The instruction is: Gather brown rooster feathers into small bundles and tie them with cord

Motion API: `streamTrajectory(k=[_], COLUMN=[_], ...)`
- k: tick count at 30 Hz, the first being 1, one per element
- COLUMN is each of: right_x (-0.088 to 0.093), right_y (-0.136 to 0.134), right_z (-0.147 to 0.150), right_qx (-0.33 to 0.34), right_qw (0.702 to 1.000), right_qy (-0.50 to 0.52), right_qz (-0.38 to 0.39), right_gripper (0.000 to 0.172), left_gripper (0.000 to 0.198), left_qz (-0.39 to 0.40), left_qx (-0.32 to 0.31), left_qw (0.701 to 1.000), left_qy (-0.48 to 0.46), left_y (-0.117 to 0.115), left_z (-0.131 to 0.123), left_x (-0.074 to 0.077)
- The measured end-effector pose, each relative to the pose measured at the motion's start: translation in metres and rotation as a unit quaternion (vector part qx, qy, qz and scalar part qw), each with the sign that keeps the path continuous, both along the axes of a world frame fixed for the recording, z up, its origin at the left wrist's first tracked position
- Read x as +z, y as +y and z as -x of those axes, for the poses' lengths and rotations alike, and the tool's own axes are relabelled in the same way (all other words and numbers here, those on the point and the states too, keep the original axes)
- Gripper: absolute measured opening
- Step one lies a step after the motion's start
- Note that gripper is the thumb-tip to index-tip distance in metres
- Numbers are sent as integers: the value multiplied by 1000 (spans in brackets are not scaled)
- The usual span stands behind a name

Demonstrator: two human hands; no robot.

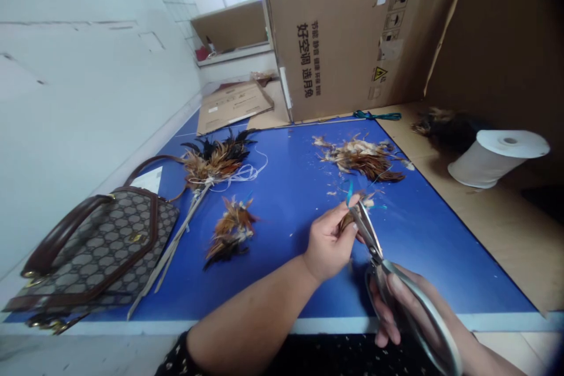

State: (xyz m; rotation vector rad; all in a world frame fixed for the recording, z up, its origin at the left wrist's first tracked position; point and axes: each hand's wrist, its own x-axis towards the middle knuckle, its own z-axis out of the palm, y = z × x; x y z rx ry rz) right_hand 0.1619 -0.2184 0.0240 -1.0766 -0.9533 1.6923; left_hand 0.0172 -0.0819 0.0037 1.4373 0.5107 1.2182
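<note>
Near the right middle of the blue table, my left hand [328, 238] pinches a small bunch of brown feathers [348, 220], partly hidden by the fingers. A strip of teal ribbon [350, 192] sticks up from the pinch. My right hand [409, 299] is wrapped round the handles of large metal scissors [374, 252]. Their blades point up and left, with the tips at the feathers beside my left fingertips. Just beyond lies a loose pile of brown and cream feathers [363, 158], with bits of fluff scattered around it.
On the left are a patterned handbag [106, 247], a feather bundle on sticks [215, 158] with white string, and a small feather clump [231, 226]. A white spool [493, 158], dark feathers [445, 126] and teal ribbon [376, 116] lie at the right and back. A large cardboard box [343, 41] stands behind.
</note>
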Motion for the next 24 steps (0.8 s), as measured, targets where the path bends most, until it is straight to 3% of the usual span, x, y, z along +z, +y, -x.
streamTrajectory(k=[12,19,24], right_x=[3,6,9], right_y=[8,8,8], right_z=[7,-2,-6], right_qx=[-20,-8,-1], right_qw=[1000,1000,1000], right_qy=[13,-10,-23], right_qz=[18,-7,5], right_gripper=[51,49,49], left_gripper=[29,18,11], left_qz=[-116,-82,-20], left_qx=[54,47,13], left_qw=[990,995,1000], left_qy=[53,34,12], left_y=[2,-3,-4], left_z=[8,8,6], left_x=[16,27,23])
